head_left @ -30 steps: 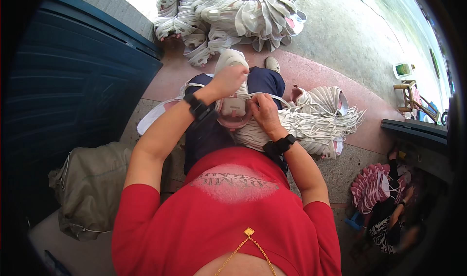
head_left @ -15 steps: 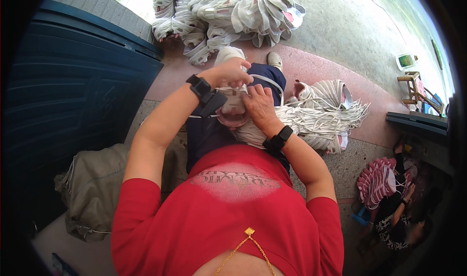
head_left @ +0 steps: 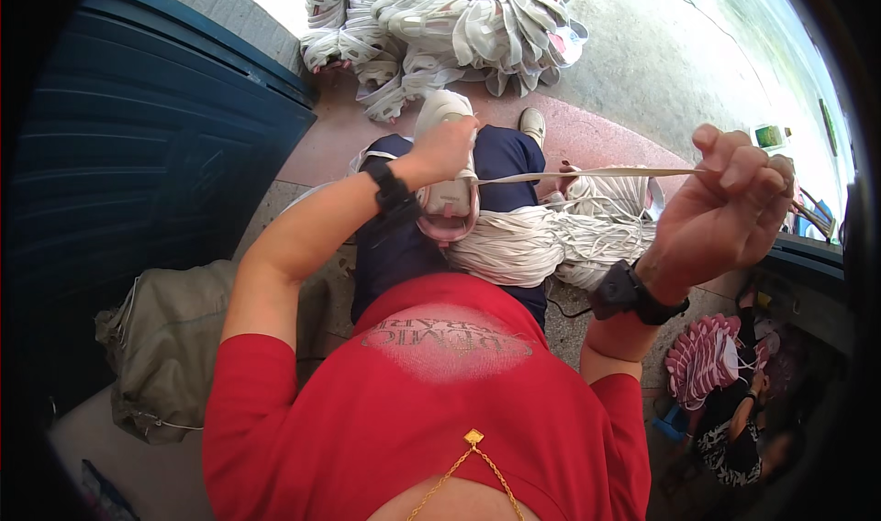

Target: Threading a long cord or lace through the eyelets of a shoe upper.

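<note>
On my lap lies a white shoe upper (head_left: 450,200) with a pink-lined heel opening. My left hand (head_left: 445,147) is closed on its upper part, the fingertips partly hidden. A flat white shoelace (head_left: 596,172) runs from the shoe upper out to the right, drawn taut. Its far end is pinched in my right hand (head_left: 720,200), raised well to the right. Beside the shoe upper, a thick bundle of white laces (head_left: 509,246) lies across my thigh, its loose ends spreading right. More white shoe uppers (head_left: 633,195) sit behind that bundle.
A big heap of white shoe uppers (head_left: 514,25) lies on the floor ahead. At left are a dark blue door (head_left: 165,135) and a grey-green sack (head_left: 184,337). Another person (head_left: 734,438) sits at lower right near pink shoe uppers (head_left: 702,356). A container (head_left: 771,136) stands farther right.
My right hand has left the shoe upper and swung far right and up, pulling the lace from a loose loop into a straight line. My left hand stays at the shoe upper.
</note>
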### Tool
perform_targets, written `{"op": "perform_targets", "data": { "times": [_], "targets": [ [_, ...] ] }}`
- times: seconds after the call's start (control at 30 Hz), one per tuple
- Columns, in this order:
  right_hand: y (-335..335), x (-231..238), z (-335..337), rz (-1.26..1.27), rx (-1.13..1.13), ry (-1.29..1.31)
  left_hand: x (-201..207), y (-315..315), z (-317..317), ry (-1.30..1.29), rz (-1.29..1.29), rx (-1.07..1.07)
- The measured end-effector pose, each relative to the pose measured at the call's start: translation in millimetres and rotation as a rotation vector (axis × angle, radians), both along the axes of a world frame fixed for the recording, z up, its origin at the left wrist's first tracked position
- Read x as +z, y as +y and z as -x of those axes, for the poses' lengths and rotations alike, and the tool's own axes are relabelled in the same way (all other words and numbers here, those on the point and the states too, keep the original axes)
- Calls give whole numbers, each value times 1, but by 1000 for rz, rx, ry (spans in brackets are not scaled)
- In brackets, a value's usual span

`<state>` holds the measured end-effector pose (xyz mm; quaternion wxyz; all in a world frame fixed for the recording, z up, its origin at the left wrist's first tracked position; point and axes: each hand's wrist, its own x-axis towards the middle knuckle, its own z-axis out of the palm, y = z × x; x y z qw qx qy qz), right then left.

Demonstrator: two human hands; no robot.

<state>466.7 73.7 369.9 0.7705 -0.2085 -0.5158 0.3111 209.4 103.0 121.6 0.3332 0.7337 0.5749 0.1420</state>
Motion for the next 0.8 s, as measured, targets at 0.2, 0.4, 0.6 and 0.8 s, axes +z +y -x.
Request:
{"op": "perform_targets", "data": {
  "times": [0.2, 0.4, 0.6, 0.8],
  "targets": [
    [23, -110, 22, 712, 174, -167, 26, -32, 65, -14, 244, 32],
    [-36, -240, 96, 762, 638, -1045, 17, -31, 86, -390, 455, 146],
    [-51, -266, 140, 401, 136, -1350, 12, -41, 91, -427, 638, 303],
    [-47, -275, 157, 385, 115, -1577, -3, -67, 82, 2, 230, 157]
  ]
}}
